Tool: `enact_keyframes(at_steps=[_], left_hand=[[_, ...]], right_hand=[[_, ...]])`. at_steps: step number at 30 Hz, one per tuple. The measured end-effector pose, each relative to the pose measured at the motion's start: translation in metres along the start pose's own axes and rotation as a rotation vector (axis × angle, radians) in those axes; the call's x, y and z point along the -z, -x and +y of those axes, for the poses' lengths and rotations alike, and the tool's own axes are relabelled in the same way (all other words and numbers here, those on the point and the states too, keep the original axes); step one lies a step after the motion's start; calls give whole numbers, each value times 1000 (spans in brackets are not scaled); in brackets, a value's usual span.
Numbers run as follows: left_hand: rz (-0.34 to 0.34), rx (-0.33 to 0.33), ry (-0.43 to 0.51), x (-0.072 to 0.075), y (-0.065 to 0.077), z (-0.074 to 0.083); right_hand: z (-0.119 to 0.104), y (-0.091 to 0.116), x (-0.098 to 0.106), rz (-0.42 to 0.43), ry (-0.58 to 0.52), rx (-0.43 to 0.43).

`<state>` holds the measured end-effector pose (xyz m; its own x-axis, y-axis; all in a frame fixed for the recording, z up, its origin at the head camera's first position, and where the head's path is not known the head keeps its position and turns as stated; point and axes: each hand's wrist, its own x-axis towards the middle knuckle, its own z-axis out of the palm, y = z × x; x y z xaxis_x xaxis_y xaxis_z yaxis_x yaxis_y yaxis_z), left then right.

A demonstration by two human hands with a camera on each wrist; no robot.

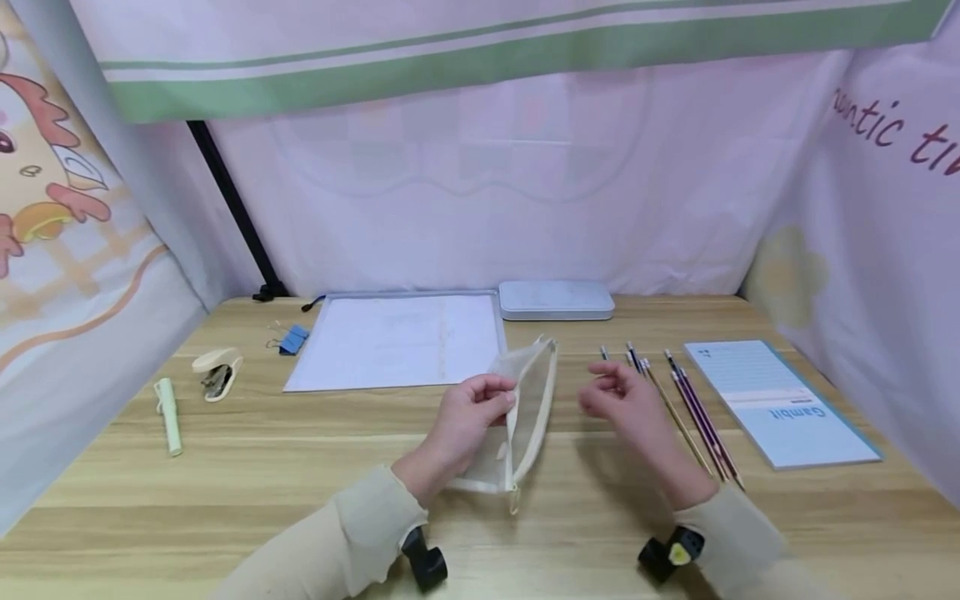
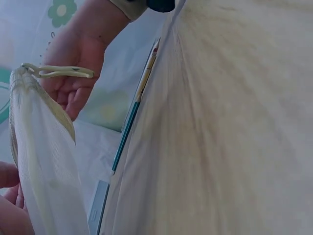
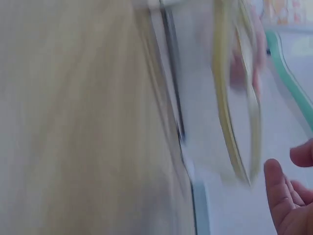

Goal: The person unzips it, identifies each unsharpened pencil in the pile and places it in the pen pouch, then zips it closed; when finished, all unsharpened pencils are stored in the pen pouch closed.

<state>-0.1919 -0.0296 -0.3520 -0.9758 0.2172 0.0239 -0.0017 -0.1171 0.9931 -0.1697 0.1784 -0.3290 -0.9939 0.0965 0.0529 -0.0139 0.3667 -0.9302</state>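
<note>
My left hand (image 1: 467, 425) pinches one side of a translucent, cream-edged zipper pouch (image 1: 491, 475) between thumb and fingers. The pouch stands tilted above the table with its mouth spread, facing right, and its zipper pull (image 2: 63, 72) dangles at the near end. To the right of the pouch, my right hand (image 1: 637, 417) is in the air with nothing in it. In the right wrist view its thumb and fingers (image 3: 281, 196) are apart, close to the pouch's mouth. Several pencils (image 1: 697, 408) lie beside and partly behind my right hand and wrist.
A blue-and-white notepad (image 1: 780, 404) lies at the right. At the back are a white sheet (image 1: 397, 337) on a board and a pale flat case (image 1: 557, 300). On the left are a blue binder clip (image 1: 293, 339), a cream stapler (image 1: 217, 371) and a light green pen (image 1: 168, 417).
</note>
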Motion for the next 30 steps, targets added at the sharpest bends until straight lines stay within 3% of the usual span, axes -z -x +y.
enact_keyframes(at_steps=[5, 9, 12, 19, 25, 30], left_hand=[[5, -3, -11, 5, 2, 2], [8, -2, -14, 8, 3, 1], [15, 0, -16, 9, 3, 1], [19, 9, -18, 10, 3, 1], [17, 13, -25, 10, 3, 1], [11, 21, -21, 10, 2, 0]], right_hand=[[25, -14, 53, 3, 275, 50], [41, -14, 80, -66, 431, -5], [50, -16, 92, -98, 485, -47], [60, -25, 104, -166, 635, -133], [56, -29, 102, -201, 771, -137], [54, -32, 102, -218, 806, -171]])
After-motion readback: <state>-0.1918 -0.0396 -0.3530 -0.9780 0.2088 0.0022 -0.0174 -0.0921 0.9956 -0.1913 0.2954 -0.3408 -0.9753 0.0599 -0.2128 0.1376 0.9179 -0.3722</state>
